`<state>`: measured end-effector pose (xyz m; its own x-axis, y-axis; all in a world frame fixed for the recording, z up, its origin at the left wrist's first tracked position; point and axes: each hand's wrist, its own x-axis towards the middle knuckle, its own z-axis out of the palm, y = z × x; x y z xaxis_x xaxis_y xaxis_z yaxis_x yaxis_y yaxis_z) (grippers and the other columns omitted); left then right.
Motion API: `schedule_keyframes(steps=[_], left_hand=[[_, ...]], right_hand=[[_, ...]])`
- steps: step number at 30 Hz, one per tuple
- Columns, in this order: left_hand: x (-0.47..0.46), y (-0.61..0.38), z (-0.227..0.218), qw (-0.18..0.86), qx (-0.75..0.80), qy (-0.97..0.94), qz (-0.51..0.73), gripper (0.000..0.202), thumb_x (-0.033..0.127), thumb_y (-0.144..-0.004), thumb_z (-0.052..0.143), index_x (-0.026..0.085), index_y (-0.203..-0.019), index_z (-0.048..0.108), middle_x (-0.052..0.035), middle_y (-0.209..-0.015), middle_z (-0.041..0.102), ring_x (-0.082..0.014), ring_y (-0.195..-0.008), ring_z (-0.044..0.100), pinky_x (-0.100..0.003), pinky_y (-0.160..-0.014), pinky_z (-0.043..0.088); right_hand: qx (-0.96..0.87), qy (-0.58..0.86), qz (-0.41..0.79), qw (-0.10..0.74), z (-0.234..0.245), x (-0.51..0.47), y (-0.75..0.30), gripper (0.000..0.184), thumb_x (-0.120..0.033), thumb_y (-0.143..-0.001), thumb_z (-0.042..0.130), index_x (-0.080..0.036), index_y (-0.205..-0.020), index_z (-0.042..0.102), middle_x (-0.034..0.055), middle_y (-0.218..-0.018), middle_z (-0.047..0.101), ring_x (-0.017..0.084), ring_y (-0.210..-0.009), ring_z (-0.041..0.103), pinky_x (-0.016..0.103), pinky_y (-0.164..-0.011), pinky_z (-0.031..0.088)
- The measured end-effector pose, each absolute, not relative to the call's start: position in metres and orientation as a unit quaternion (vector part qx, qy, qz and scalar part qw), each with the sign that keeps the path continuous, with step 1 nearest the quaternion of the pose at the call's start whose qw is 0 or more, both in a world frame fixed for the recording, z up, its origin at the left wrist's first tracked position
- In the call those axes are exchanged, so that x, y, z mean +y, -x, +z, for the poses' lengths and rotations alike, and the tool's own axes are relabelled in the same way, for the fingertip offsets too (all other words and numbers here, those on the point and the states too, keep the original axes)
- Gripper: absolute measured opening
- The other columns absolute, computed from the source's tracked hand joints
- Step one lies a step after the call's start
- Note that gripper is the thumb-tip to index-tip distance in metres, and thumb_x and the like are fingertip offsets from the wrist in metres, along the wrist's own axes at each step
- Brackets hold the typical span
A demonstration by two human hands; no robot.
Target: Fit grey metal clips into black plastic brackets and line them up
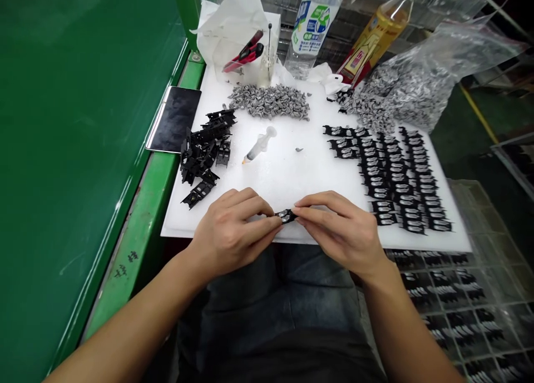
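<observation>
Between my two hands, over the front edge of the white board, is a small black plastic bracket with grey pieces in it. My left hand pinches its left end, and my right hand grips the right end with thumb and fingers. Parts of the bracket are hidden by my fingertips. Left of them lies a jumbled heap of black brackets. Farther back is a pile of small grey pieces. A syringe with an orange tip rests on the board, and a single grey piece lies to its right.
Rows of brackets fitted with grey pieces cover the board's right side. Behind stand a clear bottle, a yellow-labelled bottle and a plastic bag of grey pieces. A tablet lies left; a compartment tray sits lower right.
</observation>
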<state>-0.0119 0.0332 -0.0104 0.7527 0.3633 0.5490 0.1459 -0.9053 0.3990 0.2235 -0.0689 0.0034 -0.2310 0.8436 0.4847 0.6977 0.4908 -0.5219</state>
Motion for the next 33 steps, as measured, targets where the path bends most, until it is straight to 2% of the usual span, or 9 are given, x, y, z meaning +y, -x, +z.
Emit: schedule_keyframes(steps=[4,13,18,22,27,33], left_hand=[[0.0333,0.0123,-0.0103,0.153,0.127,-0.928,0.315,0.01,0.02,-0.097,0.073,0.021,-0.106,0.076,-0.004,-0.095,0.072,-0.0181,-0.083,0.059,-0.035,-0.068,0.04],[0.0323,0.0118,-0.0102,0.142,0.122,-0.934,0.305,0.012,0.02,-0.098,0.071,0.021,-0.109,0.075,-0.0048,-0.096,0.071,-0.018,-0.082,0.057,-0.035,-0.068,0.042],[0.0309,0.0116,-0.0129,0.161,0.124,-0.925,0.321,0.014,0.017,-0.096,0.073,0.018,-0.11,0.072,-0.0058,-0.097,0.071,-0.0178,-0.084,0.06,-0.034,-0.072,0.05],[0.0295,0.0109,-0.0131,0.16,0.133,-0.925,0.319,0.014,0.018,-0.097,0.071,0.017,-0.111,0.071,-0.0079,-0.099,0.07,-0.0183,-0.086,0.06,-0.034,-0.075,0.054],[0.029,0.0108,-0.0116,0.159,0.14,-0.926,0.312,0.011,0.019,-0.099,0.069,0.019,-0.109,0.072,-0.0086,-0.1,0.07,-0.0182,-0.086,0.059,-0.033,-0.073,0.054],[0.0288,0.0103,-0.0104,0.16,0.14,-0.928,0.305,0.011,0.018,-0.097,0.07,0.016,-0.108,0.075,-0.0097,-0.1,0.07,-0.019,-0.085,0.058,-0.034,-0.072,0.052]], right_hand=[[-0.803,0.465,0.101,0.36,-0.0002,-0.0704,-0.2263,0.041,0.007,-0.092,0.068,-0.016,-0.126,0.074,0.0141,-0.118,0.074,0.022,-0.109,0.069,0.039,-0.089,0.061],[-0.82,0.466,0.067,0.327,-0.0018,-0.0728,-0.2244,0.04,0.006,-0.094,0.065,-0.015,-0.127,0.072,0.0157,-0.116,0.074,0.025,-0.108,0.069,0.043,-0.086,0.061],[-0.806,0.469,0.086,0.35,-0.0017,-0.0713,-0.2246,0.043,0.006,-0.093,0.066,-0.015,-0.131,0.071,0.0146,-0.119,0.072,0.022,-0.109,0.068,0.039,-0.09,0.061],[-0.805,0.486,0.105,0.324,-0.0001,-0.0699,-0.2261,0.045,0.003,-0.095,0.064,-0.018,-0.135,0.07,0.0146,-0.124,0.07,0.022,-0.11,0.068,0.039,-0.093,0.061],[-0.81,0.493,0.103,0.301,0.0018,-0.0698,-0.2259,0.045,0.002,-0.097,0.062,-0.019,-0.136,0.069,0.0149,-0.124,0.071,0.024,-0.112,0.068,0.041,-0.093,0.061],[-0.816,0.493,0.106,0.283,0.0059,-0.069,-0.2249,0.04,0.001,-0.098,0.061,-0.016,-0.133,0.07,0.0165,-0.125,0.072,0.025,-0.115,0.068,0.04,-0.095,0.061]])
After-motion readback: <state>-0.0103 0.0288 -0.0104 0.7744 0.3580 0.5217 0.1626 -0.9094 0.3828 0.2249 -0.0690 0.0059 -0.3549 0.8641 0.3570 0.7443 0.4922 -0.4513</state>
